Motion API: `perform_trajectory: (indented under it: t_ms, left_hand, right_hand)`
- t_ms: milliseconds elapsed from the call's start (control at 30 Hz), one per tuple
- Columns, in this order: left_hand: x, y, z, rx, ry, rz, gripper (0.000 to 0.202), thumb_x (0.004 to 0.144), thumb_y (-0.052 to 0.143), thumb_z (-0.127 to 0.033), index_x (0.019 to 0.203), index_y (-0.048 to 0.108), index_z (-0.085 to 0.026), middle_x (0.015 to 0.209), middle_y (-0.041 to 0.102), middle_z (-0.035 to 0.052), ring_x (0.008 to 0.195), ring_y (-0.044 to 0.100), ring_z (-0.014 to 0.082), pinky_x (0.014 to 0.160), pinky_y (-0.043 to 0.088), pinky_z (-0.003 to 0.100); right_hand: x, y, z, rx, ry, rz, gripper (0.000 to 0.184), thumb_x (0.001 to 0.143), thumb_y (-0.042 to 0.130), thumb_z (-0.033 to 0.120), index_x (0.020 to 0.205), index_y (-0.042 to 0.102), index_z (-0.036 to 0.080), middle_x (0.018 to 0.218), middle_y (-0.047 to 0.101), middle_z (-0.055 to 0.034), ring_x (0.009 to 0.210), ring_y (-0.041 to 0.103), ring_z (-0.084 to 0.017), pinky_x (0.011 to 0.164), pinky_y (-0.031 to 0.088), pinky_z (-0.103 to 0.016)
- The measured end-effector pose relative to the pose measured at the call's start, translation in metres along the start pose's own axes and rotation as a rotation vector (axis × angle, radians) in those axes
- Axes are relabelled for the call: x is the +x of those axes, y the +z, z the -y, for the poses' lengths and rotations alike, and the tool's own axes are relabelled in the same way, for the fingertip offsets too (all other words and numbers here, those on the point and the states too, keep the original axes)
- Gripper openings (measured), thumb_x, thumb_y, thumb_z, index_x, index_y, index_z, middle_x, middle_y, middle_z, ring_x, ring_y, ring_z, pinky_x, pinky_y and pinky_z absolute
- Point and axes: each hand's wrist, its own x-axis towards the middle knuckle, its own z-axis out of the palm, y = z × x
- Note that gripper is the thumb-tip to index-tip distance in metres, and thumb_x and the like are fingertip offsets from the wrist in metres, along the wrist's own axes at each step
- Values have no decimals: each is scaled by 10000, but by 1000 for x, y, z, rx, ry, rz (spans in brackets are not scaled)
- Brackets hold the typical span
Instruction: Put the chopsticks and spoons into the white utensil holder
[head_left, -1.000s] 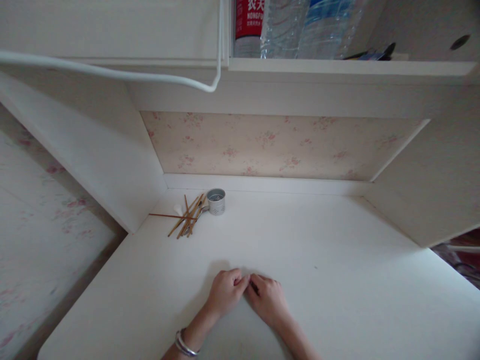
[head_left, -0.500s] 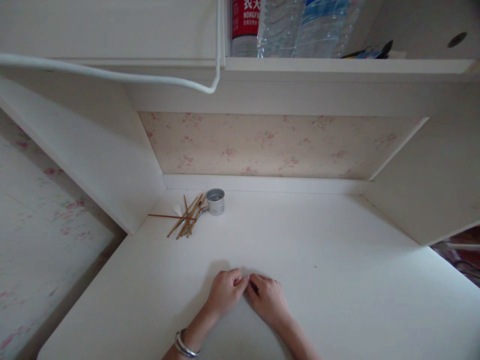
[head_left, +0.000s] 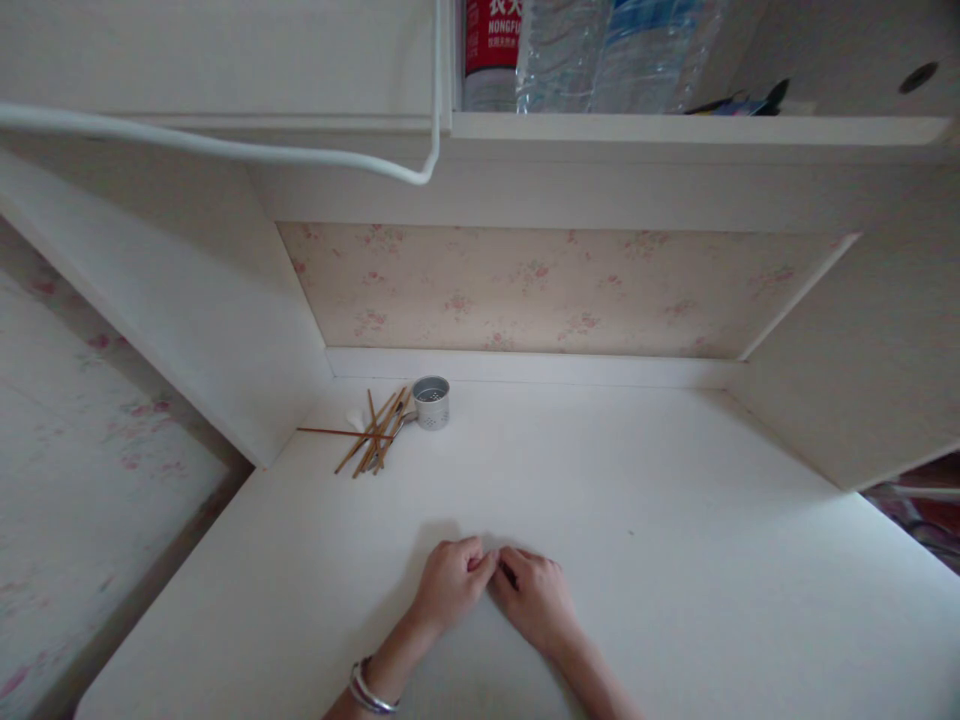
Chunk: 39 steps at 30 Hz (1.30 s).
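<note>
My left hand (head_left: 450, 582) rests on the white desk (head_left: 675, 620) near its front, fingers curled in a loose fist. Beside it lies my right hand (head_left: 538, 598), likewise curled. The two hands meet at the thumbs and fingertips, and no object shows in either. Farther back on the left is a crossed pile of chopsticks (head_left: 380, 441), with a metal utensil partly hidden among them. A perforated metal utensil holder (head_left: 432, 410) stands upright just right of the pile. Behind the chopsticks sits a small white item (head_left: 355, 420), too unclear to name.
White side panels (head_left: 187, 280) and a floral back wall (head_left: 525, 290) enclose the desk. A shelf (head_left: 675, 130) overhead holds plastic-wrapped water bottles (head_left: 637, 60). Across the upper left runs a white lamp arm or cable (head_left: 300, 155). A tiny speck (head_left: 631, 533) lies right of my hands.
</note>
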Motion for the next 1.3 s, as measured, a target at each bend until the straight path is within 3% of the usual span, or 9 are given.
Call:
perform_trajectory:
  t_ms: [1300]
  left_hand:
    - [-1, 0, 1, -20, -7, 26, 449, 905, 442, -456, 560, 365, -179, 505, 328, -57, 507, 339, 90, 520, 188, 251]
  right_hand:
    - [0, 0, 0, -2, 0, -7, 232, 922, 485, 241, 719, 594, 211, 714, 693, 23, 593, 597, -112, 546, 229, -249]
